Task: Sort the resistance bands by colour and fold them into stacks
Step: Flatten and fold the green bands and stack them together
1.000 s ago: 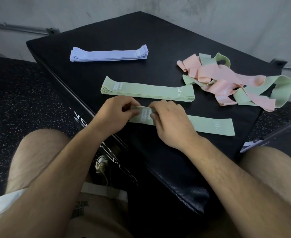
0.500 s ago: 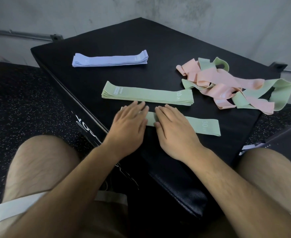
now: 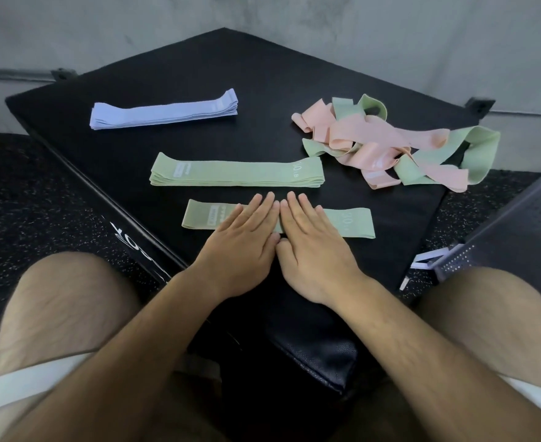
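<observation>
Both hands flat, palms down, fingers straight and together. Left hand and right hand sit side by side, index fingers touching or nearly so, pressing the middle of the green band. Nothing gripped. The band lies flat on the surface near its front edge. Both ends stick out past the hands: printed label at the left end, "30" mark at the right.

Handling, my read:
- Woven elastic loop: light, soft, no stiffness of its own. Lies flat under pressure and will likely sag if lifted from one point.
- Face looks matte, so probably little slip on the padded top. Not fragile.
- Best hold: pinch each end at the fold, thumb on top, fingers under, both layers together, and lift level.
- A mid-span grab would let the ends droop and the loop open.

Just beyond the fingertips and parallel is the green stack, several bands with edges fairly aligned. Likely destination; match label end to label end.

Further back left is the lilac stack, which looks done.

Back right is a pile of pink and green bands, tangled, some loops standing up. Pink not yet started. Greens there may be threaded through pinks, so pull one band slowly with the other hand holding the pile down.
</observation>
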